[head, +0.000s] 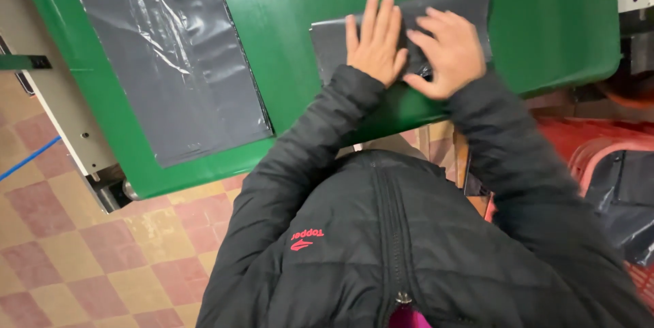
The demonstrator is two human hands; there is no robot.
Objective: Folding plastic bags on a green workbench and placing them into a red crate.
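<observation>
Black jacket (409, 246) nearest; both hands' fingers (381, 18) press flat, spread, on folded grey bag (470, 2); plastic sheet (170, 49) lies left.

Black quilted puffer jacket (381, 246) with long sleeves to the wrists; central zip with a metal pull; small red logo on the chest; magenta garment beneath; both hands bare

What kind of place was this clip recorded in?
Probably a small workshop or packing room where plastic bags are handled. A green worktable holds a long grey plastic sheet, both hands press on a folded dark bag, and the floor is worn checkered tile.
</observation>
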